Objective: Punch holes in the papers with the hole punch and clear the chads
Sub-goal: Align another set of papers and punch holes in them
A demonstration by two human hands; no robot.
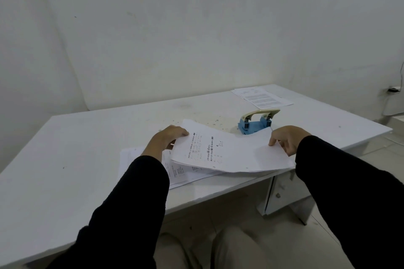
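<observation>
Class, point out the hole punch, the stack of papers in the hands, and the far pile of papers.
hole punch [253, 127]: head view, blue base.
held stack of papers [236, 155]: head view, middle of top sheet.
far pile of papers [263, 97]: head view, printed top sheet.

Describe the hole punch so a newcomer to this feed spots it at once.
Start at the white table and find the sheaf of papers held at its near edge. Just beyond that sheaf, short of the far paper stack, stands the hole punch: the only coloured thing there, with a blue base under a cream lever.
</observation>
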